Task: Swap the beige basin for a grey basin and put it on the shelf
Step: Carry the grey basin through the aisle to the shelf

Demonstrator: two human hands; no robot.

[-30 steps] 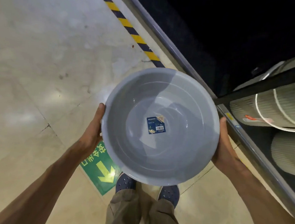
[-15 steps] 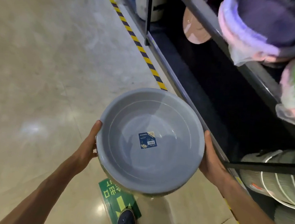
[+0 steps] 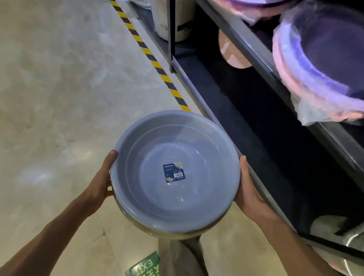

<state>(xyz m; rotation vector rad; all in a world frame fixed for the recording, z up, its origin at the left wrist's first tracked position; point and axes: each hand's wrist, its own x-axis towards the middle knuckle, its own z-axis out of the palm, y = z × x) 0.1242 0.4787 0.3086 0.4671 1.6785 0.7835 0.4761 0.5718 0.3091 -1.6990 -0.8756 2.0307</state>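
Note:
A round grey basin (image 3: 196, 195) with a small blue label at its bottom is held level in front of me, above the floor. My left hand (image 3: 102, 181) grips its left rim and my right hand (image 3: 249, 195) grips its right rim. The basin's right edge hangs beside the front rail of the dark lower shelf (image 3: 264, 131), which lies to the right. A beige-greenish underside shows below the grey rim; I cannot tell whether it is a second basin. White ribbed basins (image 3: 354, 266) lie stacked at the lower right of the shelf.
Pink and purple basins in plastic wrap (image 3: 326, 68) sit on the upper shelf. A black upright post (image 3: 170, 26) stands at the shelf front, white buckets (image 3: 164, 12) behind it. Yellow-black tape (image 3: 144, 47) runs along the floor. A green exit sticker (image 3: 144, 272) lies by my legs.
The view has tilted up and along the shelf, bringing the upper shelf's pink and purple basins into sight. The grey basin stays in both hands and sits lower in the view, near the shelf rail.

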